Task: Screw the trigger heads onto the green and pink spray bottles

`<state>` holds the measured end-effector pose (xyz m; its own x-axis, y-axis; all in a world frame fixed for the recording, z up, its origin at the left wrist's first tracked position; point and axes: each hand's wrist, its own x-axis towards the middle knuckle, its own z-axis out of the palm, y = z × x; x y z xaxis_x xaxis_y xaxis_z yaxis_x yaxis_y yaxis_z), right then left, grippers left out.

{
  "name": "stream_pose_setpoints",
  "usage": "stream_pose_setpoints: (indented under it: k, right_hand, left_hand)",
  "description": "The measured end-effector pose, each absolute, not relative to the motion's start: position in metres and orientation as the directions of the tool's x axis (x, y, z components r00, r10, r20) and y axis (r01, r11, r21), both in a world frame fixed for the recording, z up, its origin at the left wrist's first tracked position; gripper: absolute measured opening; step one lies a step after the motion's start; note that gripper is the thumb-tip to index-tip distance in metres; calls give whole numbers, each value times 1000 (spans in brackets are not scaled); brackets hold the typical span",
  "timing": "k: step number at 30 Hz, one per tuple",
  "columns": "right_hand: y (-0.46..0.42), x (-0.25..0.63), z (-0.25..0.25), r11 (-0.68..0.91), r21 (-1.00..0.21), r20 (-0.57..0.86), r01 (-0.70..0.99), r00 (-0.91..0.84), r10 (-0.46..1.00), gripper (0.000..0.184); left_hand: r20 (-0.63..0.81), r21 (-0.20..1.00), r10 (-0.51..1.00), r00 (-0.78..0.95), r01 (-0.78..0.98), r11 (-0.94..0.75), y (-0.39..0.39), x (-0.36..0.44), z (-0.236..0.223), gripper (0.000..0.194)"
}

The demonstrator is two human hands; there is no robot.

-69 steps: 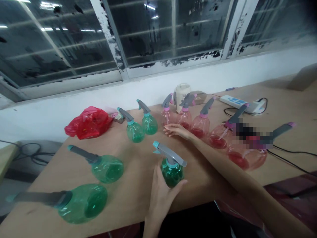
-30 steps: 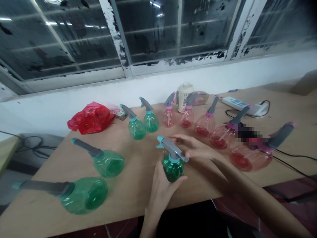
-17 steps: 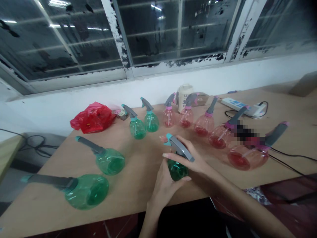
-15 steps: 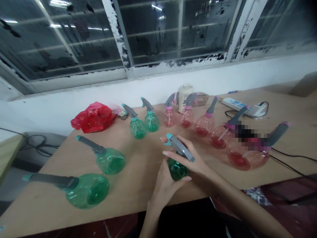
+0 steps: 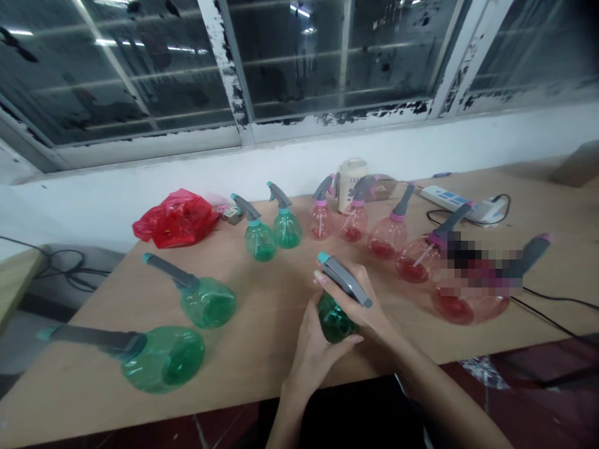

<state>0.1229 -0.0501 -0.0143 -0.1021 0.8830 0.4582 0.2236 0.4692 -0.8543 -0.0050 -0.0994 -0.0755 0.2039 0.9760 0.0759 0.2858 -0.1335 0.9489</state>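
Both my hands are on one green spray bottle [image 5: 336,319] near the table's front edge. My left hand [image 5: 311,349] is wrapped round the clear green body, its thumb across the lower front. Higher up, my right hand [image 5: 362,296] grips the grey spray head [image 5: 345,279] with its turquoise nozzle, the fingers curled round the neck and trigger side. The trigger itself is hidden by those fingers. To the left stand more green spray bottles, one close [image 5: 163,360], another behind it [image 5: 209,302], and a pair [image 5: 261,241] farther back.
Several pink spray bottles [image 5: 387,236] curve along the right side. Behind them are a cream canister [image 5: 352,181] and a white power strip [image 5: 461,202] with black cables. A red plastic bag [image 5: 178,218] lies at the back left, below the window wall. Part of the right is pixelated.
My right hand's fingers have drawn in tighter round the spray head; the fingertip and trigger seen beyond the nozzle before are now out of sight. The bottle stays nearly in place.
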Motion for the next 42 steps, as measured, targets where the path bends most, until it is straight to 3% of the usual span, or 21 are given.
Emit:
stream_pose_setpoints:
  k: [3,7,13,17,20,30,35,39,42]
  right_hand:
    - [-51,124,-16,490,-857,476,158,-118,871,13]
    - [-52,123,-20,489,-859,485,150,-64,872,22]
    - [-54,123,-21,464,-871,462,160,-52,885,27]
    - [-54,122,-25,433,-893,432,124,-37,901,29]
    - [-54,121,-27,422,-902,419,88,-48,907,29]
    - [-56,123,-27,355,-933,349,52,-99,932,35]
    - [-54,121,-25,375,-924,366,74,-111,924,28]
    - [-51,117,-21,444,-875,444,195,-43,895,14]
    - [-50,116,-16,460,-833,476,308,-26,879,16]
  left_hand:
    - [98,943,974,203,295,-156,-102,-7,-77,85]
    - [94,881,985,143,449,-150,-106,-29,-78,96]
    - [249,632,968,24,753,-181,-111,-77,-90,66]
    - [294,455,950,109,858,-239,-110,-86,-97,52]
    - [294,396,944,152,879,-265,-108,-84,-98,48]
    - [300,375,941,158,887,-269,-107,-84,-99,51]
    - [299,362,939,168,891,-275,-107,-84,-101,49]
    - [304,366,939,163,890,-273,-106,-84,-101,51]
    - [310,386,939,147,883,-265,-107,-83,-100,58]
